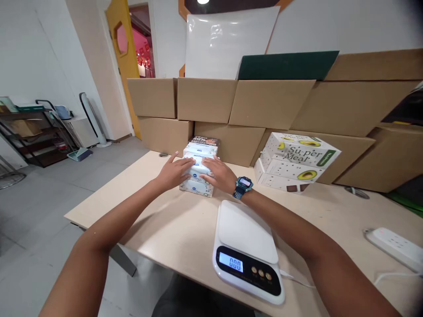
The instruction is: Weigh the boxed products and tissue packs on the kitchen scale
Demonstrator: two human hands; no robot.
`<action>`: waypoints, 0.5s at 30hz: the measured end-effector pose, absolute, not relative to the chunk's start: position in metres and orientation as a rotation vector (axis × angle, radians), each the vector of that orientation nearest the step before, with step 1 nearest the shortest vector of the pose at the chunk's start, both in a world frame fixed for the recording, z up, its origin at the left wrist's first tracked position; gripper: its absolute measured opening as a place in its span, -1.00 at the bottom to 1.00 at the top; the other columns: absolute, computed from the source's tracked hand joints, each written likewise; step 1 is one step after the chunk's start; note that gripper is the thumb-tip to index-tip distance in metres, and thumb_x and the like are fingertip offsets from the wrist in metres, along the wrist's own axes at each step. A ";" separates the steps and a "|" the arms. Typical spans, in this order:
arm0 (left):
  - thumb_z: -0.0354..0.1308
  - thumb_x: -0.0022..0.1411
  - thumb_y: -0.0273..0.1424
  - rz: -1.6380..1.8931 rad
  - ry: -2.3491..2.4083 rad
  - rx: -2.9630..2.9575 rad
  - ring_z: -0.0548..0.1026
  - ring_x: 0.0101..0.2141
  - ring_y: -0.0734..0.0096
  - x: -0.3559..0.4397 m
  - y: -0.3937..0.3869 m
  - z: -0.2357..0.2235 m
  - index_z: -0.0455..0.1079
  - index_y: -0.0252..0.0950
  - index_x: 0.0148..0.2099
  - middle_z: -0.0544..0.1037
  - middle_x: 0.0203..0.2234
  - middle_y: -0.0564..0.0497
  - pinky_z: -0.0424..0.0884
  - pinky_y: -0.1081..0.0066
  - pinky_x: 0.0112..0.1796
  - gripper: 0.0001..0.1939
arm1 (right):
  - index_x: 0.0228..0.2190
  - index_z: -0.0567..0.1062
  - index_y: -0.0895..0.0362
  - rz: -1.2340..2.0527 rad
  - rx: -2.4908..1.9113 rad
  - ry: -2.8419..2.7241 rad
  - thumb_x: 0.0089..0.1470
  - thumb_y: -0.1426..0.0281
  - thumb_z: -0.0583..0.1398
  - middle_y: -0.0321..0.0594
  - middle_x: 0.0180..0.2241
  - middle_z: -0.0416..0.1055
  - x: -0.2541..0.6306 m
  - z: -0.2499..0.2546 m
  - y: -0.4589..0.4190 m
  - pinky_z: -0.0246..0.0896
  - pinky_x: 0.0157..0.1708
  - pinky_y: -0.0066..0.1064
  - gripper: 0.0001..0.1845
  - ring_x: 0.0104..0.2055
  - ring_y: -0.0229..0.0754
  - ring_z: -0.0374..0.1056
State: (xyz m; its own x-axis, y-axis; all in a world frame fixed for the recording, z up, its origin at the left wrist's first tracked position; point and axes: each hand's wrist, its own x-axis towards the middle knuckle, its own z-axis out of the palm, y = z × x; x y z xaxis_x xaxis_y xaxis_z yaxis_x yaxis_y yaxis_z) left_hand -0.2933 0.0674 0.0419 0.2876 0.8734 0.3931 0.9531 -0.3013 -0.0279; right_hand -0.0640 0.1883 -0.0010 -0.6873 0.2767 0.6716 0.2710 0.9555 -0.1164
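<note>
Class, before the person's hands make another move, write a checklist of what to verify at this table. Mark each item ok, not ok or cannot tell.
1. Left hand touching the stack of packs: ok, fingers spread on it.
2. Right hand touching that stack: ok.
3. Scale display lit and reading zeros: ok.
4. Right forearm off the scale: cannot tell, it overlaps the edge in this view.
5. Avocado-printed boxes apart from the stack: ok.
6. Scale cable joined to the power strip: cannot tell, the arm hides part.
</note>
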 end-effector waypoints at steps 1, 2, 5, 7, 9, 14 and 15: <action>0.25 0.44 -0.38 -0.431 -1.677 -2.301 0.50 0.40 0.03 -0.294 0.067 0.041 0.39 -0.22 0.47 0.49 0.42 -0.19 0.01 -0.19 0.57 -0.40 | 0.19 0.58 0.15 0.011 -0.370 -2.368 0.37 0.07 0.25 0.15 0.27 0.57 -0.063 -0.001 0.189 0.18 0.54 0.36 -0.47 0.40 0.21 0.46; 0.27 0.42 -0.37 -0.422 -1.681 -2.300 0.50 0.41 0.02 -0.293 0.066 0.039 0.37 -0.23 0.48 0.48 0.43 -0.19 -0.04 -0.21 0.58 -0.38 | 0.19 0.57 0.15 0.015 -0.362 -2.374 0.38 0.07 0.24 0.15 0.28 0.56 -0.062 -0.002 0.190 0.18 0.53 0.37 -0.46 0.41 0.21 0.45; 0.29 0.40 -0.27 -0.448 -1.691 -2.304 0.48 0.42 -0.02 -0.290 0.063 0.035 0.35 -0.29 0.50 0.46 0.44 -0.22 -0.09 -0.21 0.59 -0.32 | 0.22 0.54 0.19 0.032 -0.353 -2.387 0.39 0.04 0.21 0.19 0.30 0.54 -0.057 -0.006 0.192 0.13 0.56 0.37 -0.41 0.43 0.22 0.43; 0.27 0.40 -0.19 -0.471 -1.679 -2.312 0.48 0.42 -0.03 -0.286 0.062 0.034 0.35 -0.28 0.50 0.46 0.44 -0.21 -0.11 -0.21 0.59 -0.30 | 0.23 0.52 0.23 0.043 -0.361 -2.401 0.39 0.02 0.19 0.23 0.31 0.52 -0.056 -0.009 0.192 0.10 0.57 0.35 -0.37 0.44 0.23 0.42; 0.23 0.41 -0.12 -0.485 -1.668 -2.307 0.50 0.40 -0.05 -0.283 0.063 0.033 0.37 -0.28 0.49 0.49 0.42 -0.22 -0.13 -0.20 0.59 -0.29 | 0.24 0.51 0.24 0.050 -0.383 -2.419 0.38 0.00 0.19 0.25 0.32 0.50 -0.057 -0.008 0.190 0.09 0.57 0.34 -0.34 0.45 0.23 0.41; 0.07 0.43 0.09 -0.577 -1.636 -2.286 0.31 0.51 -0.24 -0.279 0.069 0.040 0.35 -0.41 0.48 0.45 0.43 -0.37 -0.38 -0.26 0.58 -0.16 | 0.39 0.36 0.19 0.060 -0.461 -2.446 0.29 -0.16 0.20 0.21 0.47 0.33 -0.050 0.017 0.186 -0.11 0.61 0.37 -0.10 0.60 0.26 0.15; 0.09 0.39 0.16 -0.617 -1.639 -2.299 0.19 0.56 -0.30 -0.277 0.069 0.046 0.33 -0.41 0.50 0.37 0.48 -0.39 -0.46 -0.29 0.56 -0.09 | 0.46 0.26 0.15 0.034 -0.487 -2.397 0.25 -0.23 0.19 0.17 0.53 0.21 -0.040 0.026 0.185 -0.22 0.63 0.39 0.02 0.65 0.28 0.01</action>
